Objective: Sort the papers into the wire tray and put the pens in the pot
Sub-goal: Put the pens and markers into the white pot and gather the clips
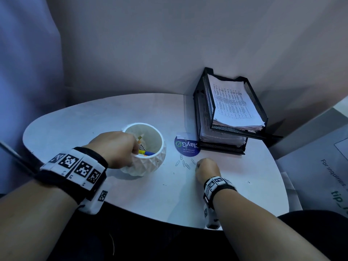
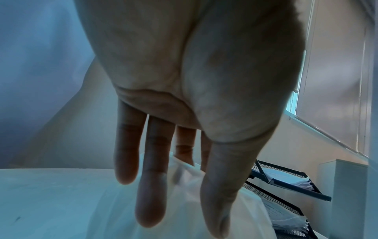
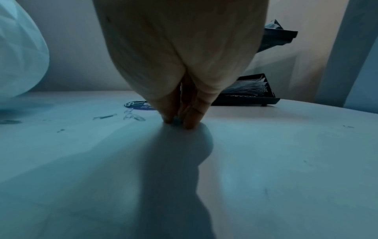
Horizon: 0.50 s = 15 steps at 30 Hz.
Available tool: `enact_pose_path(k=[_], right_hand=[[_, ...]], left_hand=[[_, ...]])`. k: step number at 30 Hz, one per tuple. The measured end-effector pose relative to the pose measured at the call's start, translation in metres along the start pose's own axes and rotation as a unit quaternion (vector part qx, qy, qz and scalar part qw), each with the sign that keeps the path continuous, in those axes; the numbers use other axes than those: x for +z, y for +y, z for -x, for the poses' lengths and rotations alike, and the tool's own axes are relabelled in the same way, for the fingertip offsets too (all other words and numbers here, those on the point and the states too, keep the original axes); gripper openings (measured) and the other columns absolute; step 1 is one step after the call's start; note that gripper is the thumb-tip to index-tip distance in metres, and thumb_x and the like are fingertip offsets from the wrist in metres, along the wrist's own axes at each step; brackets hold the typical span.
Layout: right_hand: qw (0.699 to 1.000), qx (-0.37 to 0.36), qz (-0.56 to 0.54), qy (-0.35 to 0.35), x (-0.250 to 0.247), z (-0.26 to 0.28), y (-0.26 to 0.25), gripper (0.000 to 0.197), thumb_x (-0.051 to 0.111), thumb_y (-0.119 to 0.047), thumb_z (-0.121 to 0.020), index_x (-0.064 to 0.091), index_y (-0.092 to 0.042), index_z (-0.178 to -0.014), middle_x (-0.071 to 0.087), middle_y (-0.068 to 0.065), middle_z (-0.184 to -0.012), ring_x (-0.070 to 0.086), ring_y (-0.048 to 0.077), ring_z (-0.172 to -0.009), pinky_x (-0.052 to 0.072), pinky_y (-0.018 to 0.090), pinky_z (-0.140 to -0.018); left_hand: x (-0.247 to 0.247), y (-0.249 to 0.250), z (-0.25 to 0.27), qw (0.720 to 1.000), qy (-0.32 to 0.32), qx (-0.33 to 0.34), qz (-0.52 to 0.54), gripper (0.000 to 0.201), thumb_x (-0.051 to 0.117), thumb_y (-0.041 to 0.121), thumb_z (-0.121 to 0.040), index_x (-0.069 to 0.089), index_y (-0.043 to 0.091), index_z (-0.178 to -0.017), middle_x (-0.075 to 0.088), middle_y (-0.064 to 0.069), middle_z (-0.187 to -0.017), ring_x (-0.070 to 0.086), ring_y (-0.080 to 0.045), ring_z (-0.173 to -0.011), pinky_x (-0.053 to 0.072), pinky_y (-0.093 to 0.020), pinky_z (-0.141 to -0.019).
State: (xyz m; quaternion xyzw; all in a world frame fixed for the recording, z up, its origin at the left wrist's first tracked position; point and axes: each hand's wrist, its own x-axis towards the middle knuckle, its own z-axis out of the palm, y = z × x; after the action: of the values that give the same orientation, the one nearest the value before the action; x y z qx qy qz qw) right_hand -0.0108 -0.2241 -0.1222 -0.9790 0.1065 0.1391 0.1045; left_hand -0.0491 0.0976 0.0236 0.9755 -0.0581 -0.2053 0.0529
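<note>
Seemingly the main sorting is winding down: the papers (image 1: 235, 104) are lying stacked in both tiers of the black wire tray (image 1: 261, 110) at the far right of the white table (image 1: 244, 176), and the pens (image 1: 146, 152) are standing inside the white faceted pot (image 1: 150, 162). The left hand (image 1: 114, 149) is resting against the near rim of the pot; from the wrist view its fingers (image 2: 151, 186) are hanging straight and relaxed, gripping nothing, with two of them reaching down into the pot's mouth. The right hand (image 1: 207, 169) is pressing its bunched fingertips (image 3: 190, 119) down onto the table, pinching at something small and dark that is too tiny to name. Just to its left, loose paper clips (image 1: 183, 162) are lying scattered, some on a round blue sticker (image 1: 188, 147) beside the tray. As I judge it, the step in hand is picking up a leftover scrap. The next move is calling for a fine, firm pinch to lift the small piece off the flat surface, while the left hand is steadying the pot so it does not tip.
</note>
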Motion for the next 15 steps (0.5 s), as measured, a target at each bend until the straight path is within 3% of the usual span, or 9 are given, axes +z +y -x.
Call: enact_pose_path(k=[7,10,12,15], right_hand=[[0.999,0.036,-0.032,0.001,-0.001,0.002,-0.005,0.022,0.058,-0.011,-0.090,0.073,-0.010,-0.106,0.072,0.011,-0.110,0.067,0.031,-0.104,0.055,0.030,-0.084],[0.998,0.051,-0.036,0.000,0.000,0.004,-0.010,0.013,0.060,-0.014,-0.083,0.069,-0.009,-0.090,0.071,0.011,-0.096,0.064,0.031,-0.083,0.053,0.028,-0.071],[0.998,0.059,-0.035,0.001,0.002,0.004,-0.012,0.010,0.059,-0.014,-0.083,0.068,-0.009,-0.085,0.070,0.013,-0.094,0.061,0.031,-0.078,0.049,0.026,-0.068],[0.997,0.056,-0.043,0.007,0.006,0.003,-0.012,0.019,0.059,-0.013,-0.088,0.073,-0.008,-0.100,0.072,0.013,-0.104,0.068,0.032,-0.095,0.048,0.025,-0.072]], left_hand=[[0.005,0.003,0.002,1.000,0.004,0.009,-0.003,0.029,0.075,0.033,-0.080,0.073,0.038,-0.109,0.067,0.005,-0.101,0.063,-0.020,-0.093,0.044,-0.028,-0.069],[0.007,0.004,0.003,1.000,0.002,0.011,-0.004,0.030,0.076,0.034,-0.079,0.072,0.039,-0.109,0.067,0.006,-0.102,0.063,-0.020,-0.094,0.043,-0.028,-0.069],[0.007,0.004,0.003,1.000,0.000,0.014,-0.004,0.030,0.075,0.034,-0.080,0.073,0.039,-0.110,0.066,0.006,-0.100,0.062,-0.020,-0.093,0.044,-0.028,-0.070],[0.007,0.005,0.001,1.000,-0.001,0.014,-0.002,0.031,0.073,0.033,-0.080,0.073,0.039,-0.111,0.068,0.005,-0.102,0.063,-0.020,-0.094,0.047,-0.028,-0.071]])
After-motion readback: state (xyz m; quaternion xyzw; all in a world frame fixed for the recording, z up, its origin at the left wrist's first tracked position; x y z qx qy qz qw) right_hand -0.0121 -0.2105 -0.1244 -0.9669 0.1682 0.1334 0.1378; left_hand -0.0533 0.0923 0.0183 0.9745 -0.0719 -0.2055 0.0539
